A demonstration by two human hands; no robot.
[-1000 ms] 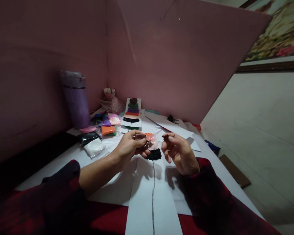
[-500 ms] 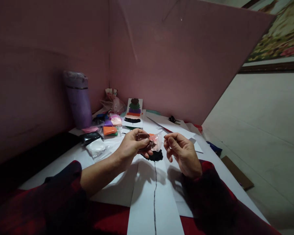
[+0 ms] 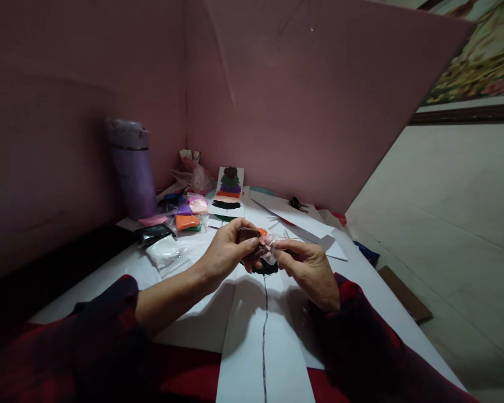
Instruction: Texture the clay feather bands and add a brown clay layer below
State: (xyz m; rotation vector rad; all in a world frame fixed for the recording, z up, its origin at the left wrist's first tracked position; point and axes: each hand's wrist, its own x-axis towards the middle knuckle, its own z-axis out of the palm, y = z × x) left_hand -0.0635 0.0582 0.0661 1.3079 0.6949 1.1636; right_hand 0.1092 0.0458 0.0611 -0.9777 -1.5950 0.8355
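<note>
My left hand (image 3: pixel 227 252) is closed round a small clear plastic bag (image 3: pixel 267 244) with a dark brown lump and pinkish-orange clay in it. My right hand (image 3: pixel 304 263) pinches the bag's right side, so both hands meet over it. Just beneath them a black clay patch (image 3: pixel 265 268) sits on a white paper sheet (image 3: pixel 256 347), and a thin black line runs down from the patch toward me.
Several small bags of coloured clay (image 3: pixel 185 215) lie at the back left beside a purple tumbler (image 3: pixel 132 168). A card with stacked coloured clay bands (image 3: pixel 229 190) leans near the pink partition (image 3: pixel 302 101). More white sheets (image 3: pixel 302 224) lie to the right.
My right hand has moved left from a gap beside the bag and now pinches it. My left hand has kept its hold on the bag.
</note>
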